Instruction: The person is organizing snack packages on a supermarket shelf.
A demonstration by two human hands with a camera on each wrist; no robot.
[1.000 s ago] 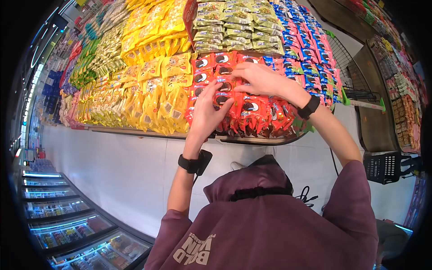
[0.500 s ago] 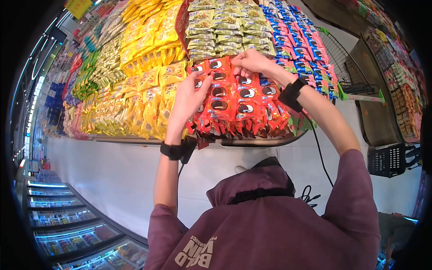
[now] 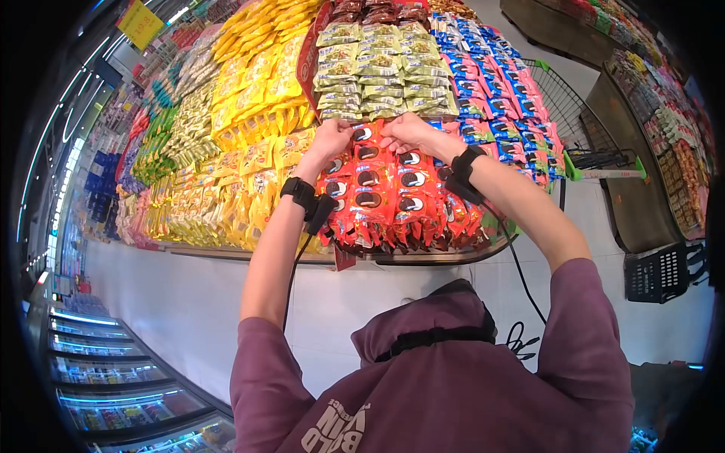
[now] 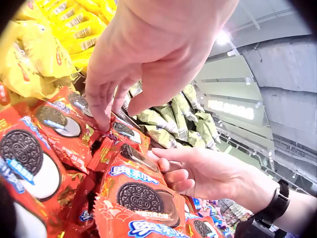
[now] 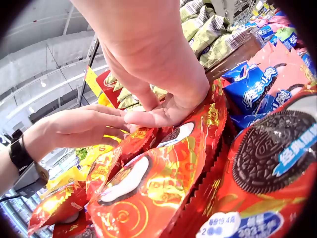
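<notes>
Your left hand (image 3: pixel 332 141) and right hand (image 3: pixel 414 134) are at the far end of the red packs (image 3: pixel 368 178), on either side of one red pack that shows its cookie print between them. In the left wrist view, your left fingers point down against the packs, with the thumb apart from them; you have the right thumb and bent fingers at a pack's edge. Whether either grip is clamped on a pack, I cannot tell. The red packs lie in rows at the near edge of the tabletop (image 3: pixel 430 259). To your left are yellow packs (image 3: pixel 264 72); just beyond your hands, green packs (image 3: pixel 377 64); to your right, blue packs (image 3: pixel 470 130). A red divider (image 3: pixel 310 64) stands between yellow and green. Past the blue packs is a cart (image 3: pixel 610 174), with a black basket (image 3: pixel 651 275) on the floor nearer you.
</notes>
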